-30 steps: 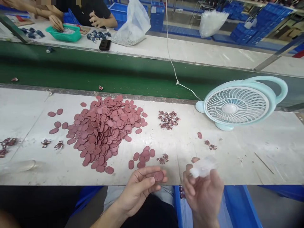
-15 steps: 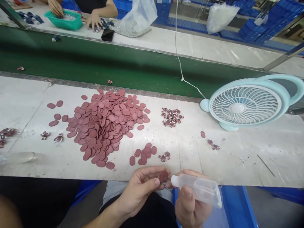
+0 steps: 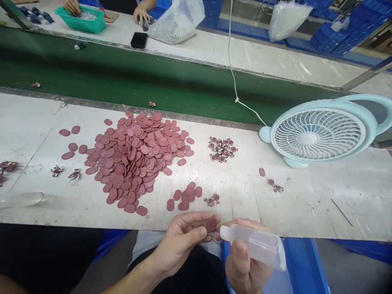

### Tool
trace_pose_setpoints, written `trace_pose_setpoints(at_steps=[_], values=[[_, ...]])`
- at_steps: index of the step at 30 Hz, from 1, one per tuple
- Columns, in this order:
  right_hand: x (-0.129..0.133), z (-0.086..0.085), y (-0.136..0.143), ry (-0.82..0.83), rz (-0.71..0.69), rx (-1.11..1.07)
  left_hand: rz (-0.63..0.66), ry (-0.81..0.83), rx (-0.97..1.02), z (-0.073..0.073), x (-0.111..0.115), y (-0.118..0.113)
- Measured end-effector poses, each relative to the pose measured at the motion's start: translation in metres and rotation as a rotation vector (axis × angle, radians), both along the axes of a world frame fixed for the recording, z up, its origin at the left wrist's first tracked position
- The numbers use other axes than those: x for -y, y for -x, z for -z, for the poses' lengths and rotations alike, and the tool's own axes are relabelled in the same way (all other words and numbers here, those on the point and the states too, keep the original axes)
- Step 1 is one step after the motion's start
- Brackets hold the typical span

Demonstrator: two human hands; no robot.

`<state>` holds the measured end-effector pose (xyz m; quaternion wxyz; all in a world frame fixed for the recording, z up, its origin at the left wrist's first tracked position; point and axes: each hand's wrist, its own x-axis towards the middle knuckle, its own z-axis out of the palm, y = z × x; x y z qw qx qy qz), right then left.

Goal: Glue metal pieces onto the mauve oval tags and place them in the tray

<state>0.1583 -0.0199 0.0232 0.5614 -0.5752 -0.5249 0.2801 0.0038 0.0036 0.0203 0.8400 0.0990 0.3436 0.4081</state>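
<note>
Between the thumb and fingers of my left hand [image 3: 180, 243] is a dark red oval disc [image 3: 210, 224]. My right hand [image 3: 245, 263] grips a translucent squeeze bottle [image 3: 255, 243], tilted so that its white cap [image 3: 225, 233] points left at the disc. The bottle's tip lies close to the disc; whether they touch I cannot tell. Just beyond my hands on the table lie a small group of the same discs [image 3: 185, 198] and a little cluster of red-and-silver parts [image 3: 212, 200]. A large heap of red discs [image 3: 134, 159] spreads to the left.
More small red-and-silver parts [image 3: 222, 150] sit right of the heap. A light blue fan [image 3: 318, 132] stands at the right, its white cord [image 3: 234, 87] running upward. Beyond the green belt [image 3: 183, 87], a co-worker's hand [image 3: 142, 15] is near a plastic bag [image 3: 176, 26] and a green basket [image 3: 81, 22].
My hands keep nearly the same pose, with the disc still facing the bottle tip. Across the belt, the co-worker's hand has moved right, toward the plastic bag. Small parts on the belt have shifted right.
</note>
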Motion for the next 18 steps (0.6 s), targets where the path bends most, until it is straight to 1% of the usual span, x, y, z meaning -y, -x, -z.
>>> trace_pose_setpoints(at_steps=[3,4,7,9,11,18], values=[[0.0002,-0.0004,0.0002,0.0,0.036,0.045,0.006,-0.01,-0.005,0.0003,0.0001,0.0002],[-0.0003,-0.0013,0.0012,0.001,0.024,0.011,0.009,-0.013,-0.002,0.0006,0.0002,0.0004],[-0.0026,-0.0053,0.0055,0.002,-0.043,-0.194,0.02,-0.011,0.009,0.0014,0.0005,0.0013],[-0.0037,-0.0077,0.0074,-0.001,-0.068,-0.265,0.023,-0.006,0.014,0.0017,0.0007,0.0017],[-0.0043,-0.0092,0.0076,-0.001,-0.095,-0.255,0.02,-0.001,0.015,0.0016,0.001,0.0018],[-0.0036,-0.0081,0.0039,-0.012,-0.106,-0.259,0.018,-0.006,0.001,-0.0005,0.0007,0.002]])
